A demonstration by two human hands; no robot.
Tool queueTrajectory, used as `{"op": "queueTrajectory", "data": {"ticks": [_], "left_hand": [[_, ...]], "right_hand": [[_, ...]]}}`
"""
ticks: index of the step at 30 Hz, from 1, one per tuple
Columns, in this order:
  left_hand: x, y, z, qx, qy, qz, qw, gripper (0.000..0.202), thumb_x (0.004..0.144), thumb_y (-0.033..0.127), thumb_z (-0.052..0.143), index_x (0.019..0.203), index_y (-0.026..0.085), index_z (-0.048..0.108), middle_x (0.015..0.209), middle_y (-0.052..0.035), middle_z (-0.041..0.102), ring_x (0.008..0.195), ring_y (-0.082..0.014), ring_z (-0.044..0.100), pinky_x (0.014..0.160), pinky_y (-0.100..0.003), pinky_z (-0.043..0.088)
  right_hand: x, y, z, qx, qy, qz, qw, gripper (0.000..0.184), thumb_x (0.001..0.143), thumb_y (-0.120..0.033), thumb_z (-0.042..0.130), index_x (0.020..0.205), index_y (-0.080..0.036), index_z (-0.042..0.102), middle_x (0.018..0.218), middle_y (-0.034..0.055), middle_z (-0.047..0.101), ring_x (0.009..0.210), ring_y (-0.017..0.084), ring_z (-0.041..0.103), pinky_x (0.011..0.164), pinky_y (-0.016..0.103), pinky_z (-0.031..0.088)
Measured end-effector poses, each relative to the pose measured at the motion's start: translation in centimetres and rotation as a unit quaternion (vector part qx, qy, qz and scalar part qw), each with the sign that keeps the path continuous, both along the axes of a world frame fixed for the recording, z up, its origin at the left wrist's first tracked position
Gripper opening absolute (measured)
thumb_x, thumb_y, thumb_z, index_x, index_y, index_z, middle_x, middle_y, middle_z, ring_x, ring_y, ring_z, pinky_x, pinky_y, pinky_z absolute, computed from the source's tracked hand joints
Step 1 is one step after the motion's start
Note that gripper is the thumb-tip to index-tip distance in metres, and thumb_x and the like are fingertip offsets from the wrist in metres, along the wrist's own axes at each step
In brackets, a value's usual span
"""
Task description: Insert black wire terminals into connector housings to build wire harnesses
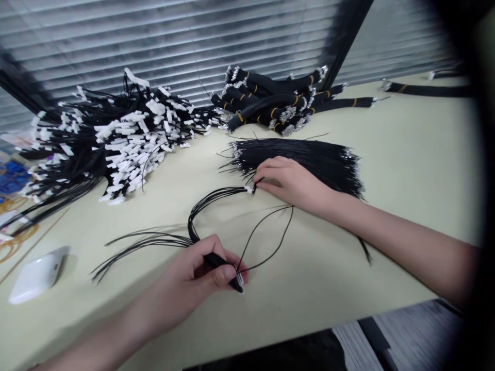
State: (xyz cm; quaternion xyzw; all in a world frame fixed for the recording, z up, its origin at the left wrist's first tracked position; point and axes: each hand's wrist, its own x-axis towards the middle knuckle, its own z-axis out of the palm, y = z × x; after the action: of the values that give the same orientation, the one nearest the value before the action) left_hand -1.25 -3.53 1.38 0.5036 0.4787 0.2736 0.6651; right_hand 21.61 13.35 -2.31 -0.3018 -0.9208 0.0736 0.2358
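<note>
My left hand (207,270) is closed around a bundle of thin black wires (195,219) above the table, and a white connector (240,279) shows at its fingertips. From there, wires fan out to the left with loose ends, while others curve up to a second white connector (248,189). Two thin strands loop from the left fingers toward my right wrist. My right hand (288,180) pinches a short black wire end beside that second connector. It hovers at the front edge of a flat heap of cut black wires (305,152), partly covering it.
A large pile of black wires with white connectors (135,134) lies at the back left. Tied wire bundles with yellow bands (270,100) are stacked by the window blinds (162,36). A white case (37,275) lies at the left of the table (309,314).
</note>
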Motion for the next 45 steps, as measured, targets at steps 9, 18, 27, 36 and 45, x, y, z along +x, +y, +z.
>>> {"op": "queueTrajectory", "data": {"ticks": [9, 18, 27, 36, 45], "left_hand": [[-0.4, 0.1, -0.1, 0.046, 0.036, 0.028, 0.998, 0.015, 0.092, 0.03, 0.054, 0.081, 0.019, 0.052, 0.095, -0.0016, 0.069, 0.09, -0.0137, 0.06, 0.08, -0.026, 0.044], [-0.2, 0.1, 0.2, 0.0, 0.025, 0.039, 0.999, 0.016, 0.093, 0.03, 0.051, 0.081, 0.019, 0.051, 0.094, -0.0019, 0.069, 0.088, -0.0129, 0.06, 0.08, -0.025, 0.045], [-0.4, 0.2, -0.1, 0.019, 0.047, 0.045, 0.998, 0.017, 0.092, 0.035, 0.053, 0.084, 0.019, 0.054, 0.084, 0.0014, 0.063, 0.084, -0.0137, 0.058, 0.078, -0.025, 0.044], [-0.3, 0.1, 0.1, 0.021, 0.076, 0.044, 0.996, 0.02, 0.091, 0.038, 0.053, 0.08, 0.02, 0.052, 0.079, 0.003, 0.062, 0.08, -0.0136, 0.057, 0.071, -0.023, 0.041], [-0.2, 0.4, 0.1, 0.035, 0.071, 0.048, 0.996, 0.019, 0.091, 0.036, 0.053, 0.081, 0.02, 0.053, 0.076, 0.0038, 0.058, 0.074, -0.0115, 0.053, 0.065, -0.02, 0.038]], "right_hand": [[-0.2, 0.1, 0.1, 0.043, -0.003, 0.028, 0.999, 0.012, 0.092, -0.021, 0.051, 0.091, -0.02, 0.063, 0.1, 0.0043, 0.061, 0.093, 0.021, 0.053, 0.082, 0.035, 0.036], [-1.3, -4.6, 3.6, -0.038, 0.216, -0.01, 0.976, 0.006, 0.096, -0.02, 0.043, 0.098, -0.017, 0.048, 0.084, 0.0019, 0.057, 0.074, 0.013, 0.055, 0.068, 0.025, 0.044], [-2.3, -11.1, 5.3, 0.017, -0.025, 0.224, 0.974, 0.034, 0.077, 0.007, 0.034, 0.094, -0.007, 0.06, 0.087, 0.0095, 0.053, 0.087, 0.02, 0.042, 0.08, 0.033, 0.039], [-2.4, -11.2, 5.3, -0.074, 0.006, 0.225, 0.971, 0.03, 0.078, 0.006, 0.038, 0.098, -0.006, 0.057, 0.09, 0.008, 0.055, 0.084, 0.018, 0.044, 0.083, 0.029, 0.04], [-2.3, -12.1, 5.8, -0.029, -0.004, 0.24, 0.97, 0.025, 0.085, -0.002, 0.037, 0.095, -0.005, 0.061, 0.087, 0.0106, 0.059, 0.08, 0.02, 0.047, 0.076, 0.031, 0.042]]}}
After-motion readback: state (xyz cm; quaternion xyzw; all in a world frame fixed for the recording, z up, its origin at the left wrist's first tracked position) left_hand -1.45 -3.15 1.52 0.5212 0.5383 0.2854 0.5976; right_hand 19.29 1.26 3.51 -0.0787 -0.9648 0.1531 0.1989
